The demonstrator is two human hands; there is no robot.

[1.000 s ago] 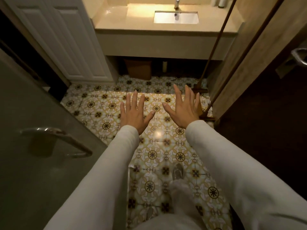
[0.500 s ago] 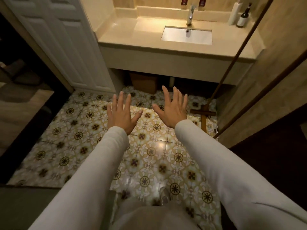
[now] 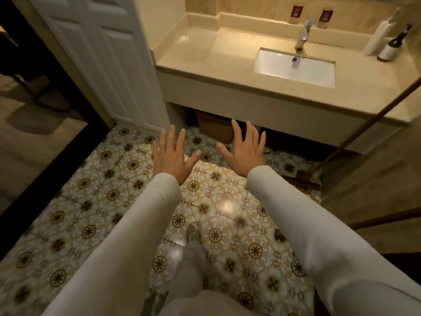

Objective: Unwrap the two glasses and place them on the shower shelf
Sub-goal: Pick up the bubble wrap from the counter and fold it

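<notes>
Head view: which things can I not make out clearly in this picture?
- Glasses, shower shelf: not in the head view at all.
- Faucet: head view, blurred by motion.
- Dark bottle: head view, label too small to read.
- Brown box: head view, top hidden by the counter.

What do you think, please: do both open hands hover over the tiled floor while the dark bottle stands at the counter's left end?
Not quite: the head view shows the dark bottle at the right end of the counter. The left hand and right hand do hover open over the tiled floor.
</notes>
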